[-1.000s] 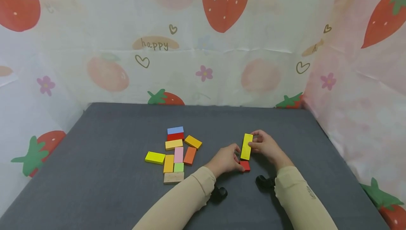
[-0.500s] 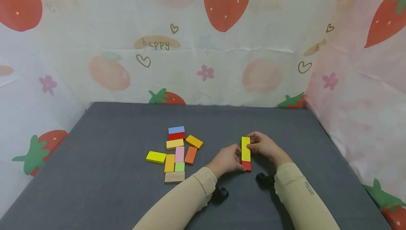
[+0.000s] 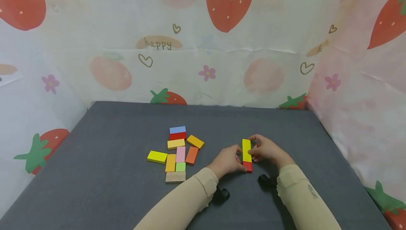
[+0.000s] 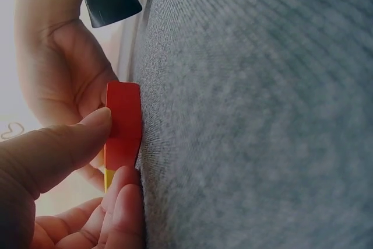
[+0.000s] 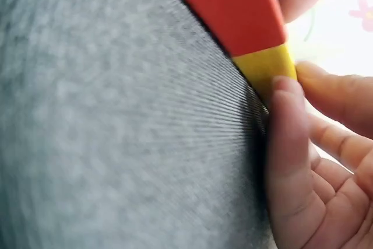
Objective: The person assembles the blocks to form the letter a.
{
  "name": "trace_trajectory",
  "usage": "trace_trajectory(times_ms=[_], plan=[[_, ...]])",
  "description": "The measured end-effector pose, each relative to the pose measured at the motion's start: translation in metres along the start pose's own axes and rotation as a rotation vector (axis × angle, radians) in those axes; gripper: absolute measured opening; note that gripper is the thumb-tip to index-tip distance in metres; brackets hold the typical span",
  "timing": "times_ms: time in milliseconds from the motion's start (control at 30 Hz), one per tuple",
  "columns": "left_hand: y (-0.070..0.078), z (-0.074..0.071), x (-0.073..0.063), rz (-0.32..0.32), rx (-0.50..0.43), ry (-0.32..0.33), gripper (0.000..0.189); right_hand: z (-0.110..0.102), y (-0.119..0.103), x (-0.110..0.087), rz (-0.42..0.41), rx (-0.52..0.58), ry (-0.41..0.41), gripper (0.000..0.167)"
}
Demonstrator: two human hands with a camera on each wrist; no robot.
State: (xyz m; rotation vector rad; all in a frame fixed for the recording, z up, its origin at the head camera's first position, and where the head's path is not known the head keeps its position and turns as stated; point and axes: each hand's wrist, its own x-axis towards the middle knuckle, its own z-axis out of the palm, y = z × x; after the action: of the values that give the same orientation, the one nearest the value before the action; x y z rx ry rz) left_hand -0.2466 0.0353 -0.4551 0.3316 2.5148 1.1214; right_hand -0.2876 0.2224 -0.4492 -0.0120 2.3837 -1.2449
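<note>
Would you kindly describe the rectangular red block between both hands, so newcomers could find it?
On the dark grey cloth, look between the left hand and right hand. The red block adjoins a rectangular yellow block but sits nearer, the left thumb against it.

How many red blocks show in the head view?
2. One red block is held by the left hand, against a yellow block; the other red block lies beside the blue block. More could be hidden.

Soft, even light leaves faint shadows on the dark grey cloth-covered bench [image 3: 111, 152]; wrist views blur its near weave and overexpose the pale printed backdrop [image 5: 333, 34].
</note>
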Motion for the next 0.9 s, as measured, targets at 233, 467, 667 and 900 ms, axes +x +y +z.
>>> trace_trajectory(times_ms=[233,467,667,900], plan=[[0.001,0.002,0.000,0.004,0.001,-0.013,0.065,-0.001,0.000,-0.005,-0.019,0.023,-0.077,0.069],[0.003,0.006,-0.001,-0.006,-0.013,-0.014,0.069,0.000,0.001,-0.007,-0.041,-0.005,-0.092,0.071],[0.001,0.003,-0.004,-0.006,-0.035,-0.004,0.075,0.000,0.003,-0.006,-0.044,0.030,-0.096,0.072],[-0.008,-0.026,-0.012,-0.006,-0.002,0.017,0.064,0.000,0.005,-0.008,-0.049,0.037,-0.104,0.077]])
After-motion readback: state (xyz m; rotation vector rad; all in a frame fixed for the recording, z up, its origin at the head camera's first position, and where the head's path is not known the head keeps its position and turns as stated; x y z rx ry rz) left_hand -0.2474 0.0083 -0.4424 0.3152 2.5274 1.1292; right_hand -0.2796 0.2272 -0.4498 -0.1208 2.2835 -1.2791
